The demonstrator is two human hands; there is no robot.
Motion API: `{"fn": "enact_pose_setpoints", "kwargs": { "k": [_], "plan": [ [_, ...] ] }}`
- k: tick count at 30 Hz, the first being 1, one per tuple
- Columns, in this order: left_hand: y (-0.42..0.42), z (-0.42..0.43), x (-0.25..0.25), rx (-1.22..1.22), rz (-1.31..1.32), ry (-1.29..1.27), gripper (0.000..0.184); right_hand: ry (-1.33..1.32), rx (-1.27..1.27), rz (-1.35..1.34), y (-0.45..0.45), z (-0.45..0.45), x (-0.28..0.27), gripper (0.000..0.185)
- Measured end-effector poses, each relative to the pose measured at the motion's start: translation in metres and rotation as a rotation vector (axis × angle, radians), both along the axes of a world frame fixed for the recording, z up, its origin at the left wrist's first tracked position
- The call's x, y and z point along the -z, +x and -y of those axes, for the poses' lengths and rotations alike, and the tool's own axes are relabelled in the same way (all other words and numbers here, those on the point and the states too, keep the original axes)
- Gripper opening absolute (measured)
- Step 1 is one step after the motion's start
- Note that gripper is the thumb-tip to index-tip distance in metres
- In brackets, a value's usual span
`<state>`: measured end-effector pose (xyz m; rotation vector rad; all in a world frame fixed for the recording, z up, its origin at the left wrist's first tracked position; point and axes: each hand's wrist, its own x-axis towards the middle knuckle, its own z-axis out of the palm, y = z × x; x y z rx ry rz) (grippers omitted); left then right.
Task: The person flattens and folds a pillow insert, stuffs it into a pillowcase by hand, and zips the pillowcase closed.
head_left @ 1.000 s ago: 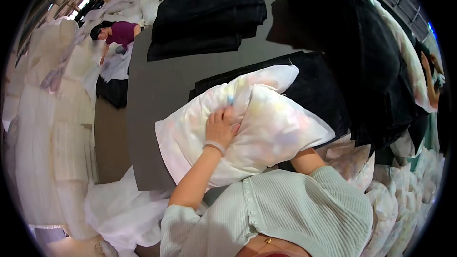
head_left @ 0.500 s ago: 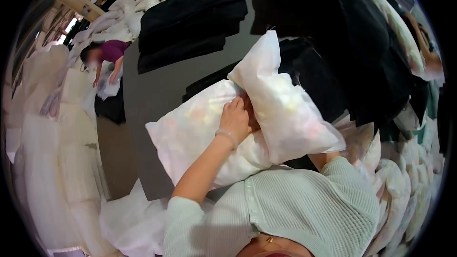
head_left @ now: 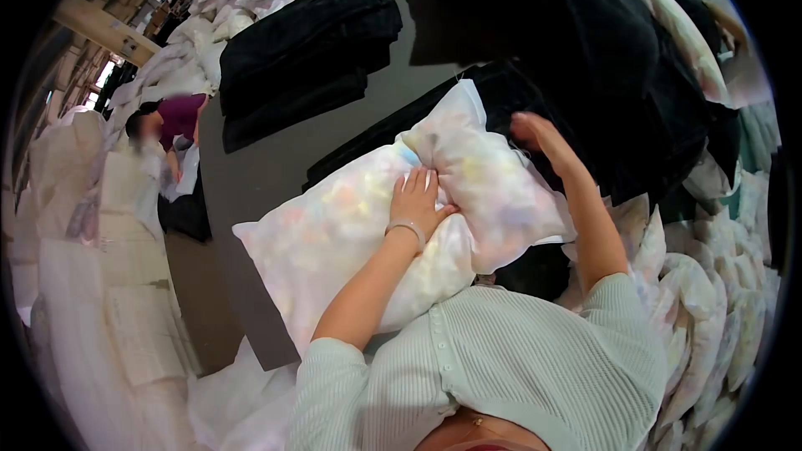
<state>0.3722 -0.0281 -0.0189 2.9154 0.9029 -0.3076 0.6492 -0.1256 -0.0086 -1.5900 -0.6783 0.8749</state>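
Observation:
A white pillow-like bag (head_left: 334, 234) with pastel-coloured filling showing through lies across the grey table (head_left: 242, 192) and black cloth. It is creased near its middle, and its right part bulges up. My left hand (head_left: 418, 205) rests on this crease, palm down with fingers apart, a pale band round the wrist. Just beyond the bag's right part, my right hand (head_left: 535, 131) is raised over the black cloth (head_left: 510, 88), off the bag. Its fingers are blurred, so whether they grip anything is unclear.
Folded black cloth (head_left: 309, 50) lies at the table's far left, and a large black pile (head_left: 610, 75) rises at the right. Filled bags (head_left: 702, 301) crowd the lower right. A person in purple (head_left: 180, 117) bends over at the left. Another person's arm shows at the upper right.
My right hand has come out from behind the bag and up to its far right side. The bag's raised right part has sunk lower. My left hand has flattened on the crease.

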Motion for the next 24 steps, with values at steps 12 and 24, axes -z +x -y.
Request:
{"fn": "enact_pose_setpoints", "kwargs": {
  "k": [12, 24],
  "plan": [
    [-0.073, -0.03, -0.063, -0.144, -0.084, 0.028, 0.073, -0.421, -0.653, 1.326, -0.132, -0.006, 0.021, 0.087],
    [-0.097, -0.044, 0.007, -0.132, 0.102, 0.159, 0.057, -0.541, -0.967, 1.101, -0.134, -0.036, 0.011, 0.082]
  ]
}}
